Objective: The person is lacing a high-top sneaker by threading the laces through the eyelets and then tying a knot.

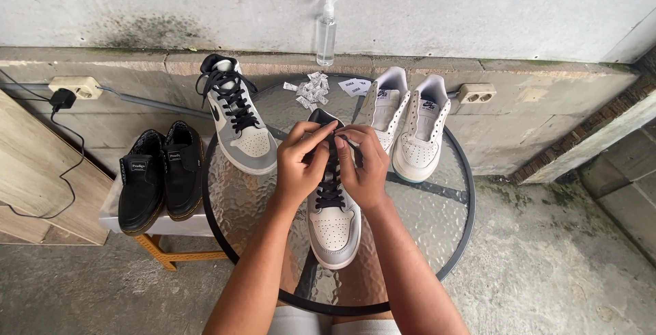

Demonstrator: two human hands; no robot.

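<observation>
Both forearms are reaching away from the camera to the grey-and-white sneaker (333,222) lying mid-bench (437,239), toe near, collar far. Left hand (301,164) and right hand (362,167) are meeting over its top, each pinching black lace (330,191), equally close.

sneaker tongue (333,171): mostly behind both hands
lace ends: lost under the fingertips (328,130)
table (451,239) near rim: covered by forearms
packets (313,90): too tiny to make out
board (34,184): cut by left edge
</observation>
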